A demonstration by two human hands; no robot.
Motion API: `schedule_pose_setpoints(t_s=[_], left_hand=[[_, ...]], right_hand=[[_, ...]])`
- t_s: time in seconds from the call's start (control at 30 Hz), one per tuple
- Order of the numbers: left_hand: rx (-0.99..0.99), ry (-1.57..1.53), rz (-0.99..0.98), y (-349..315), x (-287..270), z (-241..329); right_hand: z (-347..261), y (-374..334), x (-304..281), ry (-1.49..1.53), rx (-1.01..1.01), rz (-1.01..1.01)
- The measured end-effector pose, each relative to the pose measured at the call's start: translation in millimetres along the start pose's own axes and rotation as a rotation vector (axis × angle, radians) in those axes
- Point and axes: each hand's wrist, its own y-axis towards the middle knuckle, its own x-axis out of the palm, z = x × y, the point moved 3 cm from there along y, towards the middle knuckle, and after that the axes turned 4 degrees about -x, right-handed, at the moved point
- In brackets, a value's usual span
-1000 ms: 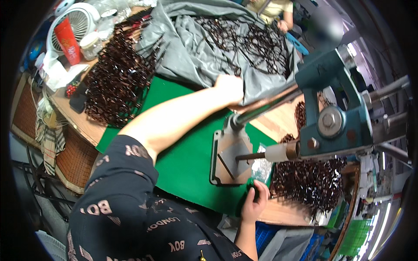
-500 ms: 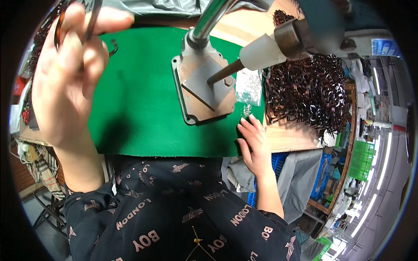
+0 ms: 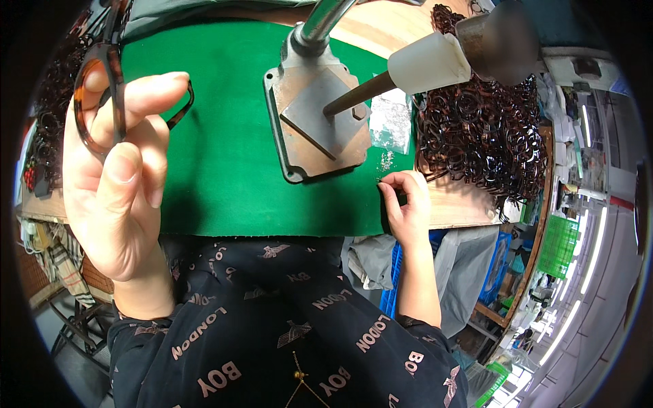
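Raised at the left, my left hand (image 3: 115,217) is closed round a brown tortoiseshell eyeglass frame (image 3: 118,95). One rim stands up between thumb and fingers, and a curved dark end shows beyond the fingertips. My right hand (image 3: 415,207) rests at the right edge of the green mat (image 3: 224,156), thumb and forefinger pinched together. Whatever lies between those fingertips is too small to make out. Just beyond them is a little heap of tiny silvery parts (image 3: 386,161), in front of a clear plastic bag (image 3: 392,122) holding more of them.
A metal stand (image 3: 320,129) with a square plate occupies the mat's middle. A dark rod with a white sleeve (image 3: 428,62) slants over it from the upper right. Many tortoiseshell frames (image 3: 476,129) are heaped at the right; another pile (image 3: 54,115) lies at the far left.
My left hand has come lower, bringing the eyeglass frame more into view. The fingers of my right hand, spread over the mat before, have drawn together into a pinch beside the tiny parts.
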Motion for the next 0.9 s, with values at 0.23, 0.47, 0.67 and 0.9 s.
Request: schedule_pose_setpoints(t_s=[0.23,0.47,0.67,0.9], left_hand=[[0.000,0.048,0.003,4,5,-1],[-0.047,-0.064,-0.009,6,2,-3],[-0.099,-0.042,-0.037,9,15,1],[-0.087,0.144,0.151,2,41,-1]], right_hand=[[-8,8,1,-0.038,-0.050,-0.033],[1,-1,-6,0.079,-0.018,-0.052],[-1,1,-4,0.039,-0.021,-0.088],[-16,9,-2,-0.074,-0.083,-0.150]])
